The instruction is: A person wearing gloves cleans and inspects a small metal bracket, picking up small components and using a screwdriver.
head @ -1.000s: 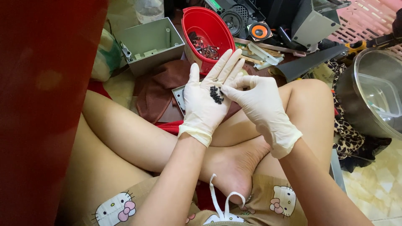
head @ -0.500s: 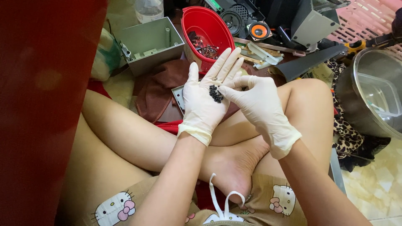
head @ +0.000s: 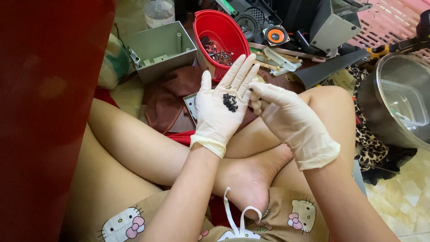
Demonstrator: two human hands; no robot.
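Hardly anything shifts since the earlier frame: our right hand (head: 293,123) edges its fingertips a touch closer to the palm. Beyond our crossed legs stand the grey metal box (head: 162,50) and the red bowl (head: 224,33) of small parts. Our left hand (head: 222,107) lies flat and open, cradling a little heap of black screws (head: 230,102). They look light, hard and prone to rolling, so we judge a fingertip pinch suits them; the right hand grasps nothing yet.

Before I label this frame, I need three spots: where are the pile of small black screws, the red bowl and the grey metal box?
small black screws (head: 230,102), head view, middle of the pile.
red bowl (head: 233,32), head view, inner right wall.
grey metal box (head: 157,44), head view, inside back wall.
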